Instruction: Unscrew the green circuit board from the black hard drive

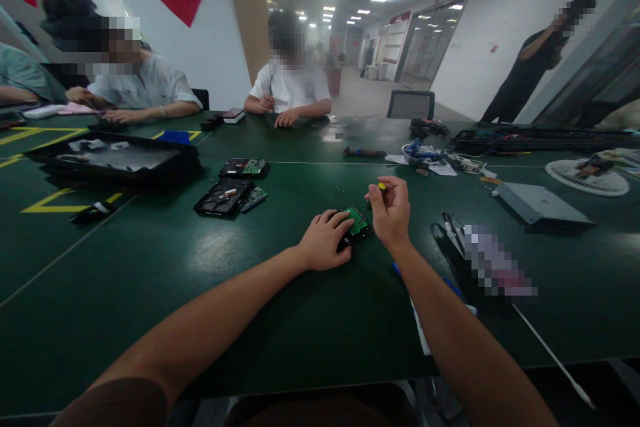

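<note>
A hard drive (356,235) with a green circuit board on its upper face lies on the dark green table. My left hand (325,240) grips it from the left, fingers over the board and thumb at the near edge. In my right hand (393,213) is a screwdriver (382,187) with a yellow end to its handle. Its thin shaft slants down to the board; whether the tip sits in a screw is too small to tell. Tiny screws (338,189) lie just beyond. To the left are another hard drive (244,167), an opened drive case (223,198) and a loose circuit board (255,198).
A black tray (120,159) with white bits stands at the left. On the right lie a silver metal box (544,203), a white fan grille (587,177) and bundled cables (423,152). People sit across the table; another person (530,60) stands at the right.
</note>
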`<state>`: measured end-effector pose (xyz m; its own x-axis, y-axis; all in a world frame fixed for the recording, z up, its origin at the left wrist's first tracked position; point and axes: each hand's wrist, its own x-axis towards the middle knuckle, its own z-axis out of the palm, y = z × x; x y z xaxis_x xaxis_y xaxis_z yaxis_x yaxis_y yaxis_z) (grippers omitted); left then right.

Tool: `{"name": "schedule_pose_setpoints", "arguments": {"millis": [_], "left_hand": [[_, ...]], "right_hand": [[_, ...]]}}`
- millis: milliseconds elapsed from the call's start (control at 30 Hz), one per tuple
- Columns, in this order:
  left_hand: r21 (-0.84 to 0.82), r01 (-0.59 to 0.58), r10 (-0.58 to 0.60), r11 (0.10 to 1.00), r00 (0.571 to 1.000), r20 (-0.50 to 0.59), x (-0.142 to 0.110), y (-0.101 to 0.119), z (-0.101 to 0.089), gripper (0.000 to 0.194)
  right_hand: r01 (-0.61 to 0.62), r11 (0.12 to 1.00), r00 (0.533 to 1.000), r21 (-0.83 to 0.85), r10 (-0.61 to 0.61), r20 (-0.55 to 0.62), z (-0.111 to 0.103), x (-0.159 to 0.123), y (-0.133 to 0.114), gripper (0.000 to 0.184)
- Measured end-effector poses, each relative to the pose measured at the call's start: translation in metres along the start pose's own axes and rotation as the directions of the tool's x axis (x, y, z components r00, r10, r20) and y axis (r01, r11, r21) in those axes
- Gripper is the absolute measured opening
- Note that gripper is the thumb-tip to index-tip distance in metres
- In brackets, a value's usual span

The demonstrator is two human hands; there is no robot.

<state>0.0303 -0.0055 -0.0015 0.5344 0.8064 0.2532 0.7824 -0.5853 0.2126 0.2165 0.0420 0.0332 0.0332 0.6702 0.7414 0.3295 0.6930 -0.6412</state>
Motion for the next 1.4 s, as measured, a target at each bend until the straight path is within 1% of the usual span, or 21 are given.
{"name": "schedule_pose_setpoints", "arguments": {"millis": [100,167,233,300,367,533,600,700,767,867,1000,1100,1167,1267,1333,1400], "left_hand": [[-0.004,0.0,0.0,1.0,1.0,-0.005,0.0,0.0,0.0,0.074],[-0.011,0.001,-0.001,1.0,1.0,-0.006,0.0,0.0,0.0,0.073],[-0.019,0.008,-0.008,1.0,1.0,-0.007,0.0,0.001,-0.001,0.073],[-0.027,0.017,-0.018,0.999,1.0,-0.015,0.001,0.002,-0.001,0.074],[-0.032,0.02,-0.021,0.999,0.999,-0.026,0.001,0.003,-0.001,0.074],[-0.038,0.031,-0.033,0.999,0.998,-0.049,0.0,0.001,0.001,0.072],[-0.04,0.039,-0.041,0.998,0.998,-0.053,-0.001,0.0,0.001,0.073],[-0.024,0.021,-0.022,0.999,0.999,-0.048,-0.001,-0.001,0.001,0.077],[-0.009,0.006,-0.006,1.0,1.0,-0.024,0.0,-0.003,-0.002,0.076],[0.004,0.002,-0.002,1.0,0.999,0.045,0.002,-0.009,-0.01,0.072],[-0.005,-0.03,0.031,1.0,0.985,0.168,0.004,-0.028,-0.026,0.07],[-0.053,-0.045,0.055,0.998,0.975,0.215,0.005,-0.039,-0.034,0.071],[-0.089,-0.039,0.056,0.995,0.98,0.189,0.007,-0.041,-0.034,0.063],[-0.118,0.012,-0.001,0.993,0.996,0.092,0.01,-0.039,-0.031,0.048],[-0.109,0.016,-0.01,0.994,0.998,0.059,0.013,-0.038,-0.03,0.046],[-0.087,-0.008,0.014,0.996,0.998,0.066,0.015,-0.037,-0.031,0.048]], "right_hand": [[-0.039,0.999,0.999,-0.002,0.039,-0.038,0.0,-0.001,0.001,0.027],[0.001,0.997,1.0,-0.071,-0.003,-0.022,-0.002,0.0,-0.002,0.025],[0.068,0.985,0.997,-0.158,-0.07,-0.009,-0.004,0.001,-0.006,0.025],[0.12,0.966,0.992,-0.23,-0.125,-0.006,-0.005,0.002,-0.009,0.027],[0.144,0.95,0.989,-0.275,-0.15,0.0,-0.006,0.002,-0.01,0.031],[0.176,0.941,0.984,-0.289,-0.173,0.036,-0.006,0.001,-0.01,0.034],[0.183,0.943,0.983,-0.278,-0.179,0.04,-0.005,0.0,-0.01,0.035],[0.183,0.946,0.983,-0.268,-0.177,0.046,-0.005,0.0,-0.009,0.038],[0.179,0.948,0.984,-0.262,-0.171,0.054,-0.006,-0.001,-0.009,0.039],[0.171,0.951,0.985,-0.257,-0.159,0.067,-0.006,-0.001,-0.009,0.038],[0.16,0.955,0.986,-0.248,-0.145,0.081,-0.004,-0.003,-0.01,0.04],[0.147,0.963,0.987,-0.224,-0.129,0.094,-0.001,-0.005,-0.011,0.041],[0.147,0.965,0.987,-0.216,-0.127,0.103,0.001,-0.006,-0.012,0.041],[0.148,0.965,0.986,-0.216,-0.127,0.106,0.002,-0.007,-0.012,0.042],[0.136,0.967,0.988,-0.216,-0.116,0.103,0.002,-0.007,-0.011,0.043],[0.127,0.968,0.989,-0.214,-0.107,0.101,0.003,-0.007,-0.009,0.043]]}}
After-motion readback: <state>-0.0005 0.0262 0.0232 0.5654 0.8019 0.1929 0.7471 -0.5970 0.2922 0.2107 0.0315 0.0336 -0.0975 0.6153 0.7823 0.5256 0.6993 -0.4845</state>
